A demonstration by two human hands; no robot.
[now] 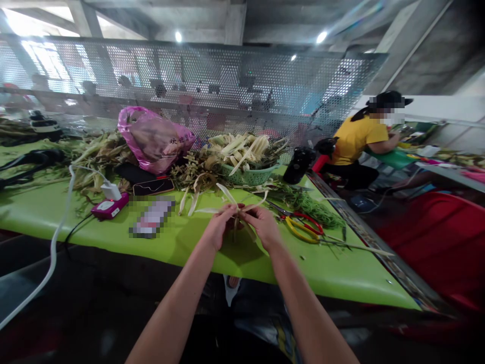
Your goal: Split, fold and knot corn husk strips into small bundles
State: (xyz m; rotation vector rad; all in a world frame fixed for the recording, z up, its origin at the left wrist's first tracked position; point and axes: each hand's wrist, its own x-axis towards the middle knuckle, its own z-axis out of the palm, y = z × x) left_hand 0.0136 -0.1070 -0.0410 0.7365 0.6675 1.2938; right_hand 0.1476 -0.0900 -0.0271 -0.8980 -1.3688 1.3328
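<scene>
1. While the left hand (221,222) and the right hand (261,222) come together in the middle, here's the grip: both pinching crossed pale husk strips (226,194) at their hub; which strip sits under which finger, I can't tell.
2. Loose ends poke out toward nine, eleven, two and five o'clock, all held over the lime-green table (333,275).
3. By the look of it, featherlight, papery stuff: easily bent, apt to split along the grain. Best taken flat at the hub, thumbs close to the crossing, not by the tips.
4. Out at three o'clock, scissors with red and yellow handles (297,234); around twelve, a green basket (250,175) heaped with husks.
5. Between ten and eleven, a pink plastic bag (151,136); at nine, a magenta power socket (113,210). Two o'clock, well apart: a person in yellow (352,139).
</scene>
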